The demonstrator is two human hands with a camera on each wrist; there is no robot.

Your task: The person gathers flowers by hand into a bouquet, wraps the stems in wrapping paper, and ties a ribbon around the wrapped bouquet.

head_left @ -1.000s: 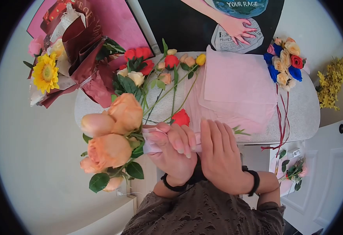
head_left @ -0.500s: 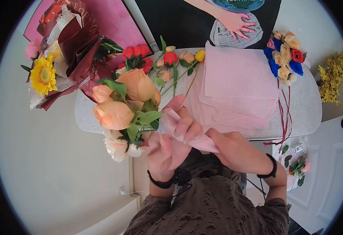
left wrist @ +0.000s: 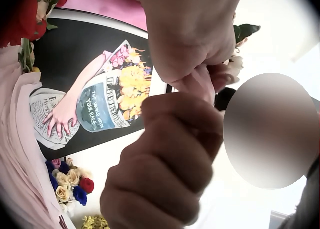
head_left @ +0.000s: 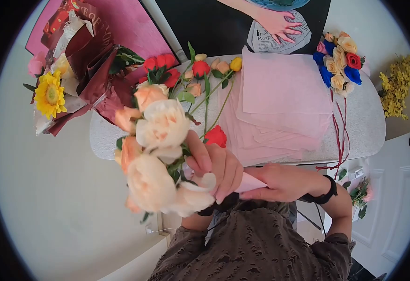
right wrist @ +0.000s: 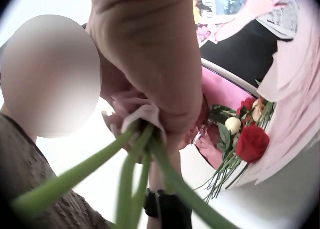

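Observation:
A bunch of peach and cream roses (head_left: 151, 182) points its blooms to the left in the head view. My left hand (head_left: 220, 169) curls round its stems just below the blooms. Pink wrapping paper (head_left: 251, 182) covers the stems between my hands. Farther down the wrap, my right hand (head_left: 282, 181) grips the paper with the thumb along it. Thick green stems (right wrist: 127, 184) stick out past my right hand (right wrist: 145, 53) in the right wrist view. The left wrist view shows my right hand's curled fingers (left wrist: 160, 161) close below my left hand (left wrist: 190, 38).
Stacked pink sheets (head_left: 284, 86) lie on the pale table (head_left: 103, 146). Loose red and peach flowers (head_left: 201, 70) are left of them. A maroon-wrapped bouquet (head_left: 90, 70) stands at the left. A blue and cream bunch (head_left: 338, 65) with red ribbons (head_left: 340, 136) lies at the right.
The bunch has turned, bringing cream blooms round to face the head camera. My right hand went from straight fingers laid on the wrap to gripping it.

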